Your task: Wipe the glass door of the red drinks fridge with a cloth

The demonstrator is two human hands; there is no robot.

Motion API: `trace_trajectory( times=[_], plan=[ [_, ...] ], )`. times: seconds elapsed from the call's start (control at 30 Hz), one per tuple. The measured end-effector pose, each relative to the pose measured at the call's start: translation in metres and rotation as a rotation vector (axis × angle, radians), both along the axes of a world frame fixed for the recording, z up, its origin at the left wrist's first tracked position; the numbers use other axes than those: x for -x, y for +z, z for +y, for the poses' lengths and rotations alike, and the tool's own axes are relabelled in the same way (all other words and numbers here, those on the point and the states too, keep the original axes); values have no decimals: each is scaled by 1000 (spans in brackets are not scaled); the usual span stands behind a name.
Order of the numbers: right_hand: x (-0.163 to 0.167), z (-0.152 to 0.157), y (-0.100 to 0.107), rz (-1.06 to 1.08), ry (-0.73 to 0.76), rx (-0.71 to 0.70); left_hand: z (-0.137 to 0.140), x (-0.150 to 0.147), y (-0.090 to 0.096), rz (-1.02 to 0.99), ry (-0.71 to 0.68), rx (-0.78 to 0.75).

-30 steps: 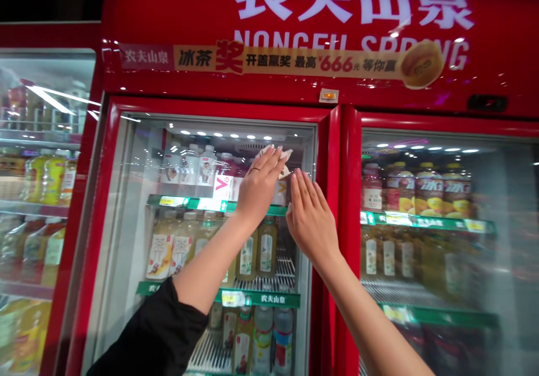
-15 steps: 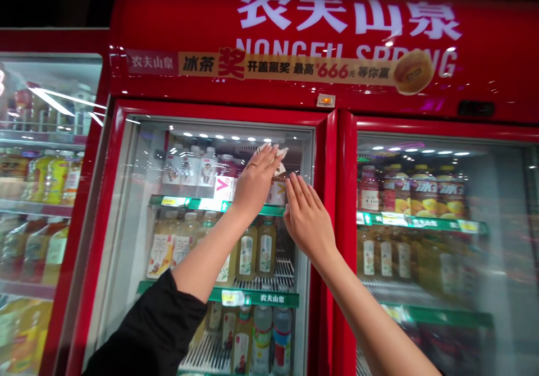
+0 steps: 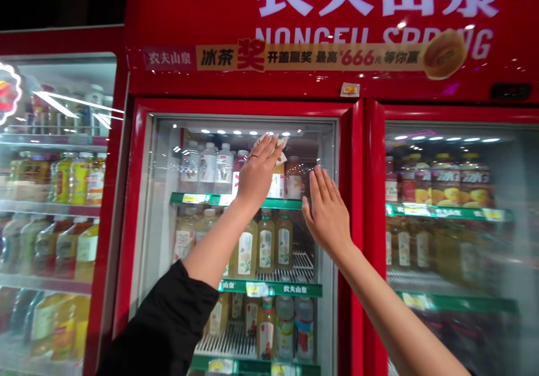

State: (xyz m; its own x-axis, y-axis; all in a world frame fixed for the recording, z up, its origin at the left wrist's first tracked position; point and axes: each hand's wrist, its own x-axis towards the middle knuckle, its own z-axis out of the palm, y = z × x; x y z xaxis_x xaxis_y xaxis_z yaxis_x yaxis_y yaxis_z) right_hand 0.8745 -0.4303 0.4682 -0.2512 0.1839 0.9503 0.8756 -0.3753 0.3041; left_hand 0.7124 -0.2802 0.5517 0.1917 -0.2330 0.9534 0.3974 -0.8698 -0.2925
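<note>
Left hand [image 3: 257, 169] flat against glass door [image 3: 177, 196], fingers together, pressing white cloth [image 3: 275, 147] under fingertips near door's top. Right hand [image 3: 327, 213] just beside, lower and to the right, palm open on same glass, fingers slightly spread, holding nothing. Behind both, bottles [image 3: 273, 240] on green-edged shelves [image 3: 275, 288]. Around that, red fridge frame [image 3: 352, 196]; above, banner [image 3: 311, 57].

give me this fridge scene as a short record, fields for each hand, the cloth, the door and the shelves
left hand: flat, pressing a cloth to the glass
cloth: white, crumpled, showing past the fingertips
right hand: open, fingers spread, flat by the glass, holding nothing
glass door: shut, red frame
shelves: bottles of drinks behind the glass, green shelf edges
</note>
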Motion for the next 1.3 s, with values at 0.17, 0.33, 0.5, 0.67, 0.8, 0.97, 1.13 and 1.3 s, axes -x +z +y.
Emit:
trace_trajectory(
  times=[0.17, 0.33, 0.5, 0.67, 0.8, 0.97, 1.13, 1.3],
  plan=[
    [41, 24, -5, 14, 52, -16, 23, 36, -8, 185, -18, -132],
    [81, 61, -1, 15, 83, -16, 47, 62, 18, 118, -26, -95],
    [94, 93, -4, 105, 42, -96, 39, 46, 11, -19, -47, -40],
    [91, 91, -6, 85, -9, -84, 53, 69, -9, 175, 28, -165],
    [92, 88, -7, 68, -24, -25, 76, 101, 4, 160, -3, -162],
    [92, 89, -8, 64, -11, 21, 67, 90, 11, -11, -4, 39],
    [107, 89, -3, 48, 7, -4, 68, 96, -10, 172, -32, -68],
    [144, 107, 6, 29, 34, 20, 98, 135, -1, 171, -14, -149]
  ],
)
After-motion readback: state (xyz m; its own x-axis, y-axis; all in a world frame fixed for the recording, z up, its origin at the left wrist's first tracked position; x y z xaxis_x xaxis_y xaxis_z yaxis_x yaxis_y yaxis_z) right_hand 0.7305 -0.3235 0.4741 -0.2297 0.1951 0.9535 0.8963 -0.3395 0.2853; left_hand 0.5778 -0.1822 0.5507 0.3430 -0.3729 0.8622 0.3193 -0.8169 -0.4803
